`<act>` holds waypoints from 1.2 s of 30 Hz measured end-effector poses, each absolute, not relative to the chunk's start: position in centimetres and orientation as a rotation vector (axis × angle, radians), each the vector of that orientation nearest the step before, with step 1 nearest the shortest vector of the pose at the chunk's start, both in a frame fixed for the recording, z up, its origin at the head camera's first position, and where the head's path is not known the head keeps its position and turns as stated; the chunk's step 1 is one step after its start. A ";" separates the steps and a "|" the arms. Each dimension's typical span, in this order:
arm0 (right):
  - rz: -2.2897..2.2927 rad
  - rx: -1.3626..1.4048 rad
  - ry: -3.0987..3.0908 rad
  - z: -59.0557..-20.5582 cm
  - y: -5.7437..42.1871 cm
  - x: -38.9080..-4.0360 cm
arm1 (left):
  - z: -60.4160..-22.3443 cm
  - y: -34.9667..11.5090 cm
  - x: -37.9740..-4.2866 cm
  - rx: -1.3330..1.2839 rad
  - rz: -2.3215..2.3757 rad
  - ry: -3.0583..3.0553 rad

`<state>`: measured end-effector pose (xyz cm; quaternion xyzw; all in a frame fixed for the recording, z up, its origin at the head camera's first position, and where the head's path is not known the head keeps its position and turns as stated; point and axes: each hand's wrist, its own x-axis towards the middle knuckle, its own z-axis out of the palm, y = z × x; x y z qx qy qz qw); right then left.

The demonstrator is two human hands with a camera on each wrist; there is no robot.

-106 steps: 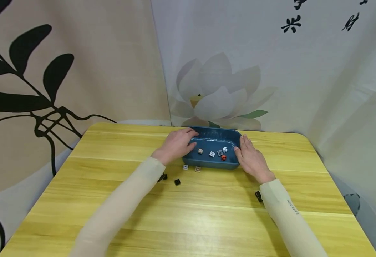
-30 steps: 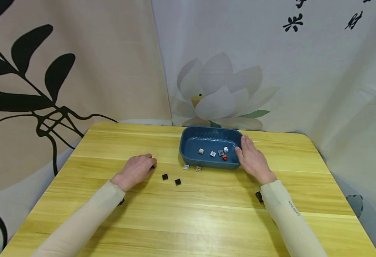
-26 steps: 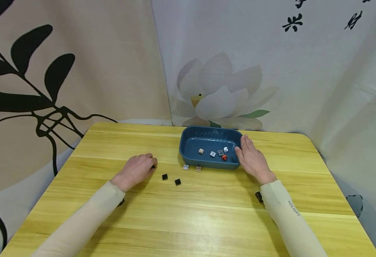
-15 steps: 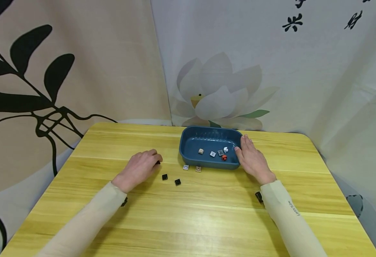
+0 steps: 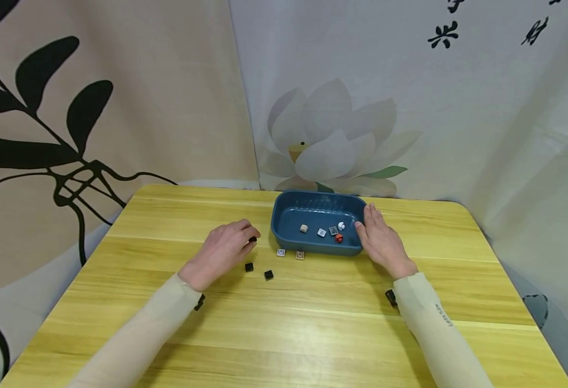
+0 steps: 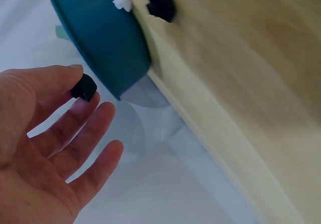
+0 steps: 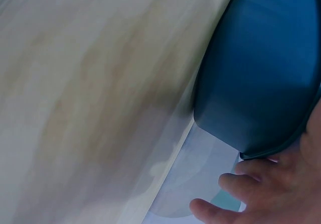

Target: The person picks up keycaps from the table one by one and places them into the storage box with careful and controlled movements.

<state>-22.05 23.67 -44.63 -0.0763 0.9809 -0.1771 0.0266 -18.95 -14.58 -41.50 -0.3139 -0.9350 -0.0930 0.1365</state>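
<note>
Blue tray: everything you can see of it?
The blue tray is a rounded rectangle, open-topped, glossy inside, perhaps plastic or ceramic. It stands upright near the far edge of the table, holding five small pieces, one of them red. The right hand rests against its right end.

I reach both arms forward, the left arm slanting rightward and the right arm leftward, each covered by a cream sleeve to the wrist. My left hand shows its back from above; seen from its own wrist, the thumb closes in a pinch, while the outer fingers spread apart, slightly bent. My right hand also shows its back, fingers extended close together and pointing forward, thumb held out toward my left side.
</note>
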 end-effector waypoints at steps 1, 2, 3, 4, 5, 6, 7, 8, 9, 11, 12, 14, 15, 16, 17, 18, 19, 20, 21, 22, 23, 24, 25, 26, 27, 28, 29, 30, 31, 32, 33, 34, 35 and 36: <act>-0.547 -0.236 3.032 -44.7 23.7 -22.0 | -41.4 -14.4 -19.0 -0.913 -0.273 -2.700; -0.547 -0.236 3.032 -44.7 23.7 -22.0 | -41.2 -14.1 -19.0 -0.918 -0.278 -2.693; -0.548 -0.235 3.033 -44.7 23.7 -22.0 | -41.1 -13.9 -19.0 -0.922 -0.282 -2.684; -0.548 -0.234 3.033 -44.7 23.7 -22.0 | -40.9 -13.6 -19.0 -0.925 -0.287 -2.676; -0.549 -0.233 3.032 -44.8 23.8 -22.0 | -40.8 -13.3 -19.1 -0.927 -0.293 -2.666; -0.550 -0.232 3.032 -44.8 23.8 -22.0 | -40.7 -13.0 -19.1 -0.932 -0.299 -2.658; -0.550 -0.232 3.033 -44.8 23.8 -22.0 | -40.7 -12.8 -19.1 -0.936 -0.306 -2.650; -0.550 -0.232 3.032 -44.8 23.8 -22.0 | -40.6 -12.5 -19.2 -0.939 -0.317 -2.643; -0.549 -0.234 3.033 -44.8 23.8 -22.0 | -40.6 -12.2 -19.2 -0.942 -0.325 -2.637; -0.549 -0.238 3.035 -44.8 23.8 -22.0 | -40.5 -11.6 -19.2 -0.950 -0.346 -2.632; -0.549 -0.239 3.036 -44.7 23.8 -22.0 | -40.4 -11.3 -19.3 -0.953 -0.353 -2.635; -0.550 -0.242 3.038 -44.7 23.8 -21.9 | -40.3 -10.7 -19.4 -0.957 -0.364 -2.642; -0.551 -0.242 3.038 -44.7 23.8 -21.9 | -40.2 -10.4 -19.5 -0.959 -0.364 -2.647; -0.553 -0.240 3.039 -44.7 23.8 -21.9 | -40.1 -10.0 -19.6 -0.964 -0.364 -2.653; -0.553 -0.238 3.039 -44.7 23.8 -21.9 | -40.0 -9.7 -19.7 -0.969 -0.356 -2.658; -0.554 -0.236 3.039 -44.7 23.8 -21.9 | -39.9 -9.4 -19.8 -0.973 -0.347 -2.662; -0.554 -0.233 3.039 -44.7 23.8 -21.9 | -39.8 -9.1 -20.0 -0.979 -0.339 -2.663; -0.553 -0.231 3.038 -44.7 23.8 -21.9 | -39.7 -8.8 -20.1 -0.986 -0.330 -2.664; -0.553 -0.229 3.037 -44.7 23.8 -21.9 | -39.6 -8.5 -20.3 -0.993 -0.325 -2.666; -0.553 -0.229 3.039 -44.7 23.8 -22.0 | -39.6 -8.2 -20.4 -1.001 -0.317 -2.667; -0.553 -0.230 3.039 -44.7 23.8 -22.0 | -39.5 -8.0 -20.6 -1.007 -0.312 -2.669; -0.554 -0.231 3.040 -44.7 23.8 -22.0 | -39.5 -7.8 -20.8 -1.013 -0.312 -2.672; -0.557 -0.232 3.042 -44.7 23.8 -22.0 | -39.5 -7.5 -21.0 -1.018 -0.310 -2.675; -0.558 -0.233 3.043 -44.7 23.8 -22.0 | -39.5 -7.4 -21.2 -1.022 -0.310 -2.680; -0.559 -0.235 3.044 -44.7 23.8 -22.0 | -39.5 -7.2 -21.4 -1.026 -0.309 -2.685; -0.558 -0.236 3.045 -44.7 23.8 -22.0 | -39.6 -7.0 -21.6 -1.029 -0.308 -2.691; -0.557 -0.235 3.044 -44.8 23.8 -22.0 | -39.6 -6.9 -21.8 -1.030 -0.304 -2.700; -0.557 -0.234 3.043 -44.8 23.7 -22.1 | -39.6 -6.7 -22.0 -1.034 -0.300 -2.707; -0.557 -0.234 3.042 -44.8 23.7 -22.1 | -39.7 -6.6 -22.2 -1.041 -0.295 -2.713; -0.556 -0.232 3.041 -44.8 23.7 -22.1 | -39.7 -6.5 -22.4 -1.049 -0.290 -2.721; -0.555 -0.232 3.041 -44.9 23.7 -22.1 | -39.7 -6.3 -22.6 -1.057 -0.287 -2.726; -0.555 -0.230 3.041 -44.9 23.7 -22.1 | -39.8 -6.2 -22.8 -1.062 -0.285 -2.737; -0.555 -0.227 3.040 -44.9 23.7 -22.1 | -39.8 -6.0 -23.0 -1.068 -0.281 -2.748; -0.556 -0.225 3.039 -44.9 23.6 -22.1 | -39.9 -5.8 -23.2 -1.075 -0.283 -2.758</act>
